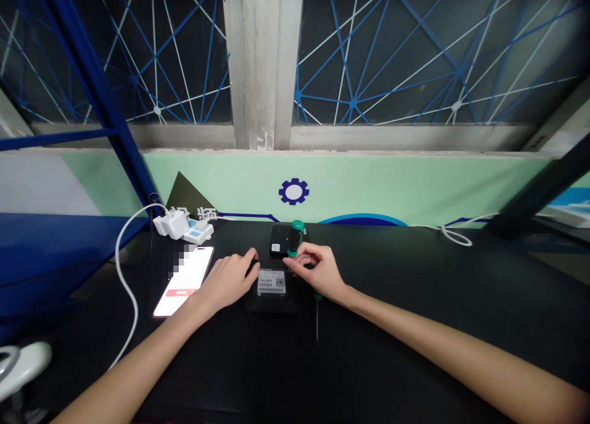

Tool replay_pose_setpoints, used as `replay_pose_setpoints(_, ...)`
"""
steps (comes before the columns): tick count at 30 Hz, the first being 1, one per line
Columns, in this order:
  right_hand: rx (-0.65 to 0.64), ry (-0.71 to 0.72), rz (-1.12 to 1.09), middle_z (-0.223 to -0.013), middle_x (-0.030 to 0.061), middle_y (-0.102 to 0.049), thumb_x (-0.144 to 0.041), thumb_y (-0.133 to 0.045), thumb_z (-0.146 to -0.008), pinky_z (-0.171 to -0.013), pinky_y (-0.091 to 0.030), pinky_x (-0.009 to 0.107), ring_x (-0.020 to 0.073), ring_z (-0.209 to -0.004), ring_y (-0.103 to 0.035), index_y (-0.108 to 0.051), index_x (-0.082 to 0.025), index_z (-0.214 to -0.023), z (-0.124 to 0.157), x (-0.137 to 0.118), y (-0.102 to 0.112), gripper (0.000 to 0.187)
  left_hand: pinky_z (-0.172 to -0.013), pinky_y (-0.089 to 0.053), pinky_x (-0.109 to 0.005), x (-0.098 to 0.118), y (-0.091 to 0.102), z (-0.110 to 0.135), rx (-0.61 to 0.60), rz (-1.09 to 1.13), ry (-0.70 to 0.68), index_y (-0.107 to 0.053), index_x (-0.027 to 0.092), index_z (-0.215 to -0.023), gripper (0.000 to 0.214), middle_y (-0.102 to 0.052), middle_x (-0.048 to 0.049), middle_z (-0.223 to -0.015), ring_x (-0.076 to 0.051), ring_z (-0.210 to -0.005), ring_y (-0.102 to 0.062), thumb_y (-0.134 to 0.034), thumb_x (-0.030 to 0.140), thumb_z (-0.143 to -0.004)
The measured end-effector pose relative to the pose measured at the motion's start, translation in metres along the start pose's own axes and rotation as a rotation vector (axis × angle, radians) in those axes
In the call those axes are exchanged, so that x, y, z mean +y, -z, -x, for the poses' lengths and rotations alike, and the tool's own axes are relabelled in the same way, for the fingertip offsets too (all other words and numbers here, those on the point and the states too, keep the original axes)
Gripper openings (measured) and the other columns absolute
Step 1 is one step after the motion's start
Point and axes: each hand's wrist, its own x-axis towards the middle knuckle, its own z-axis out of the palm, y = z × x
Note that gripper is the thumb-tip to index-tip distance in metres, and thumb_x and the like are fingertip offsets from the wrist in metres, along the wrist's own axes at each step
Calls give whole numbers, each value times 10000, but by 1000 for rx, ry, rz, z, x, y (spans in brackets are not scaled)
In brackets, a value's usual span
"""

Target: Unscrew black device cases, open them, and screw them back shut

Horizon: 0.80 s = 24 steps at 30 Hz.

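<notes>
My left hand (pixel 229 281) curls over the left edge of a flat black electronic box (pixel 271 302), which has a white printed label (pixel 271 282) on top. My right hand (pixel 319 270) pinches a green-and-black-handled screwdriver (pixel 297 236) upright above the box, and its tip is hidden by my fingers. A second black box (pixel 282 239) with a small label lies just behind. Beneath my right hand, a thin metal shaft with a green collar (pixel 317 316) lies on the black tabletop (pixel 396 313).
A lit smartphone (pixel 183 281) lies left of my left hand. Behind it are a white plug charger (pixel 171 223) and a small white-and-blue device (pixel 198 232). A white cable (pixel 123 276) curves down the left side. A blue metal frame (pixel 92 86) stands at the left, with a green wall behind the table.
</notes>
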Motion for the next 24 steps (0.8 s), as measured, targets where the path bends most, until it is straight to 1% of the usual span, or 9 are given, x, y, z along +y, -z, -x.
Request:
replay_pose_setpoints(6,0,-6,-29,-595,21,-668,-433,-834,-725,-480,-549,233,145,-501,-646,-599,-174,-689,-1,-4,0,351,-656,-438,-317,0,1,0,-4,-6,4,-537,246,-1122,279,-697,-61,-832,-296,-802,-709,-306,366,-1021)
replay_pose_setpoints(10,-48,-4,-44,-683,74,-719,-484,-764,-792,-520,-581,256,162,-554,-678,-676,-146,-760,1,-8,1,350,-673,-446,-321,1,0,-1,-14,-9,13,-538,244,-1125,287,-694,-65,-832,-296,-812,-709,-302,373,-1023)
replay_pose_setpoints(12,-52,1,-45,-705,87,-729,-499,-739,-811,-520,-586,260,160,-554,-677,-689,-140,-767,1,-9,2,366,-678,-449,-321,1,1,-1,-18,-5,15,-539,243,-1124,287,-694,-65,-832,-294,-812,-709,-303,373,-1024)
replay_pose_setpoints(21,-22,0,-39,-647,55,-706,-488,-784,-769,-506,-579,268,166,-536,-672,-635,-168,-700,1,-5,1,360,-649,-447,-310,1,2,0,-13,4,10,-542,238,-1117,278,-689,-62,-818,-287,-804,-713,-314,370,-1026)
replay_pose_setpoints(24,-20,2,-38,-647,53,-704,-479,-785,-773,-503,-573,263,162,-530,-668,-629,-169,-699,1,-2,1,355,-649,-447,-318,1,2,0,-9,1,3,-541,240,-1119,284,-693,-67,-832,-297,-806,-711,-307,372,-1026)
